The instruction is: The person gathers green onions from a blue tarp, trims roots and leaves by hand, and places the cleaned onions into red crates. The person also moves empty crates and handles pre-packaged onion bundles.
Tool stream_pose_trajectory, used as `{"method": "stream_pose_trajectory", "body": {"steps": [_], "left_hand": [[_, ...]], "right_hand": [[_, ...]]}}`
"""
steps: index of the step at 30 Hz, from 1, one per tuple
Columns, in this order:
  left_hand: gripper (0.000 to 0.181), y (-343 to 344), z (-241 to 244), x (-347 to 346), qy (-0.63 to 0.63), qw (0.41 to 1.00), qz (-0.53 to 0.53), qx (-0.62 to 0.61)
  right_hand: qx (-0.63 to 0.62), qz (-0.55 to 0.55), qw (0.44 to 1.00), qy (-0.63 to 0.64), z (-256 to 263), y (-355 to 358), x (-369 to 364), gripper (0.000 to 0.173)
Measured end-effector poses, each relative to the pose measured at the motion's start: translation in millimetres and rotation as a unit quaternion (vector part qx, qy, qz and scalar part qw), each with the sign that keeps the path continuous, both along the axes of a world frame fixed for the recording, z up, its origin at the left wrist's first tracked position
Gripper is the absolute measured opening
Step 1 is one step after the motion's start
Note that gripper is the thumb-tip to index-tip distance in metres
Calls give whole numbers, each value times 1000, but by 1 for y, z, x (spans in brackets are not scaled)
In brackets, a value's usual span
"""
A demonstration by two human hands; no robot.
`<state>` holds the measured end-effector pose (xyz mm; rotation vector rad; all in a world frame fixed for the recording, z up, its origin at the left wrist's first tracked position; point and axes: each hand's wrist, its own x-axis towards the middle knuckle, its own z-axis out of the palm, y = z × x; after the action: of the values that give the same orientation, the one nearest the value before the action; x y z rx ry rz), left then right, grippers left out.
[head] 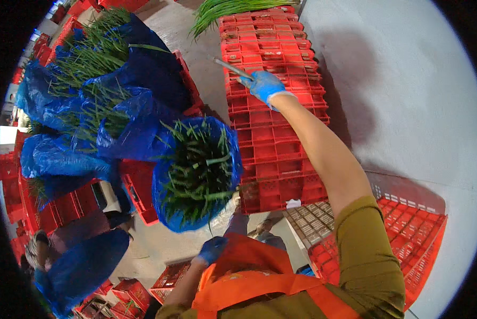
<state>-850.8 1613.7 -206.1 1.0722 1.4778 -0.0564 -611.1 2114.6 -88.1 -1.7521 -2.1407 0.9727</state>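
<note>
My right hand [264, 85], in a blue glove, grips a thin metal rod or tool [232, 67] above a long stack of red plastic crates [278, 139]. The rod's far end points to the upper left. Low in front of my orange apron is my left hand [212, 249], also blue-gloved, with its fingers partly hidden; whether it holds anything cannot be seen. Just ahead of it, a blue plastic bag [234, 159] stands open at the top, full of upright green onion-like stalks [198, 171]. Long green stalks [238, 8] lie across the far end of the crate stack.
More blue bags of green stalks [91, 60] stand in red crates at the left. Another person [39, 249] is at the lower left beside a blue bag [83, 271]. Red baskets [413, 227] sit at the lower right, by a white wall [406, 91].
</note>
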Motion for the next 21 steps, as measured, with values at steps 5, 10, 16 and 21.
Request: {"method": "stream_pose_trajectory", "body": {"steps": [5, 10, 16, 21], "left_hand": [[20, -101, -48, -119, 282, 931, -230, 5], [19, -175, -17, -116, 211, 919, 311, -118], [17, -241, 10, -59, 68, 765, 633, -95], [22, -359, 30, 15, 83, 724, 654, -204]], "right_hand": [[24, 99, 985, -137, -99, 31, -21, 50], [4, 54, 961, -272, -167, 15, -4, 62], [122, 46, 965, -227, -137, -38, -2, 50], [-228, 357, 848, -318, -75, -207, 54, 61]]}}
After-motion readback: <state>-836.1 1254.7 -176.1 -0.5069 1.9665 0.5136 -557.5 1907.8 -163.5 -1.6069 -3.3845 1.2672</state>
